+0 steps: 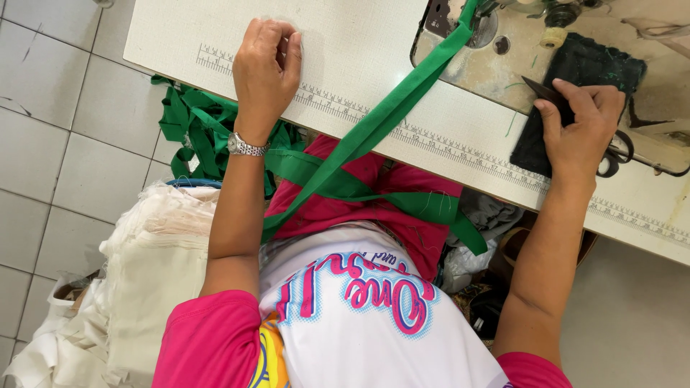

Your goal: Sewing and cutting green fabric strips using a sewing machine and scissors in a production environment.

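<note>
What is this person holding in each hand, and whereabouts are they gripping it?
The right hand rests on dark scissors lying on a dark cloth pad, covering the middle, not lifting them. The left hand is loosely curled on the white table; whether it pinches anything cannot be told.

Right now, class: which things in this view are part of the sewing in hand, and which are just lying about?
In use:
green fabric strip
sewing machine
scissors under the right hand
left hand, resting on the sewing table

Lying about:
dark cloth pad
pile of cream fabric
heap of green strips

Head camera looks steeply down, close over the sewing table (pixel 345 43).
</note>
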